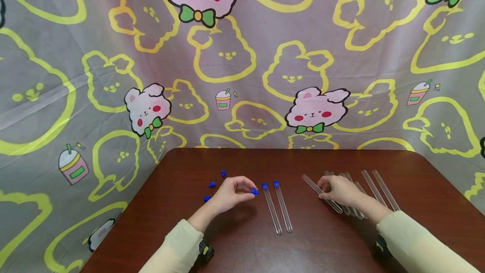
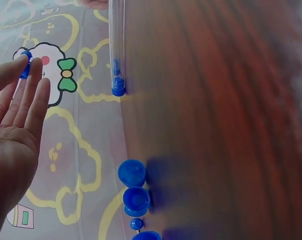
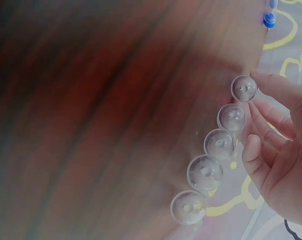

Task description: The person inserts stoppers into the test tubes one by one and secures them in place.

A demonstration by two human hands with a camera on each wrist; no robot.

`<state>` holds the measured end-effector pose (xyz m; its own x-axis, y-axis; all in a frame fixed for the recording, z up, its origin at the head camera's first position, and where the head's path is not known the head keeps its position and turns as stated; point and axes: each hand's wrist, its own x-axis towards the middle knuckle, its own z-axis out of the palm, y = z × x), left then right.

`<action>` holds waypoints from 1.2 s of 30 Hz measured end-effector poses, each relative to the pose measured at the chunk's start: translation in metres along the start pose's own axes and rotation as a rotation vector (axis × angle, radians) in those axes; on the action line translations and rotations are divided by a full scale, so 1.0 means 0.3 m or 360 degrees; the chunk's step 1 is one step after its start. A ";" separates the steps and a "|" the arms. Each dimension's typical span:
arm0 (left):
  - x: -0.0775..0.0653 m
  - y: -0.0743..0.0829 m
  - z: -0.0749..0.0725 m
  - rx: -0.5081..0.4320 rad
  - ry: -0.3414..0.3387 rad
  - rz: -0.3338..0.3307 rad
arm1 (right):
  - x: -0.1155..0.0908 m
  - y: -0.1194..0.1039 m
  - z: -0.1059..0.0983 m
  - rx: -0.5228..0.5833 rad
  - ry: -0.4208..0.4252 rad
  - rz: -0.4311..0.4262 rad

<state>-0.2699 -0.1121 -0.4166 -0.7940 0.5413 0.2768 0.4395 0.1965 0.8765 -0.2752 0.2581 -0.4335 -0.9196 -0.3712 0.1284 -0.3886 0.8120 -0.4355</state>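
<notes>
Between the thumb and fingers of my left hand (image 1: pixel 231 194) is a small blue stopper (image 1: pixel 254 191), also seen in the left wrist view at the fingertips (image 2: pixel 35 62). Just right of it, two clear test tubes (image 1: pixel 272 212) lie side by side, their far ends plugged with blue stoppers (image 1: pixel 276 183). My right hand (image 1: pixel 341 191) pinches an uncapped test tube (image 1: pixel 310 183), slanted at the left end of a row of tubes. In the right wrist view that tube's rounded end (image 3: pixel 244 89) shows by the thumb, nearest the fingers.
Several loose blue stoppers (image 1: pixel 212 184) sit left of my left hand. More empty tubes (image 1: pixel 358 214) lie under and beside my right hand, with two longer-showing ones (image 1: pixel 382 184) farther right. A patterned cloth (image 1: pixel 242 54) hangs behind the brown table (image 1: pixel 242 247).
</notes>
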 end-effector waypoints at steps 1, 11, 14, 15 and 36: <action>0.001 0.001 0.001 -0.0001 -0.0003 0.0001 | 0.001 0.001 0.001 -0.0003 0.0000 0.0003; 0.007 0.009 0.008 -0.0039 0.0005 -0.0003 | 0.001 -0.005 -0.008 -0.0022 0.0006 0.0012; 0.007 0.013 0.012 -0.0030 0.0016 -0.0012 | -0.007 -0.011 -0.017 0.0010 0.0037 0.0034; 0.007 0.013 0.014 -0.0023 0.0024 -0.0012 | -0.010 -0.014 -0.021 0.0019 0.0054 0.0048; -0.002 0.184 0.039 0.0006 0.0150 0.0067 | -0.099 -0.090 -0.147 0.0196 0.0339 -0.0097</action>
<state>-0.2402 -0.0919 -0.3731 -0.8107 0.4700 0.3492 0.4747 0.1785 0.8619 -0.2398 0.2672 -0.3863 -0.8912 -0.3039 0.3367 -0.4456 0.7253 -0.5248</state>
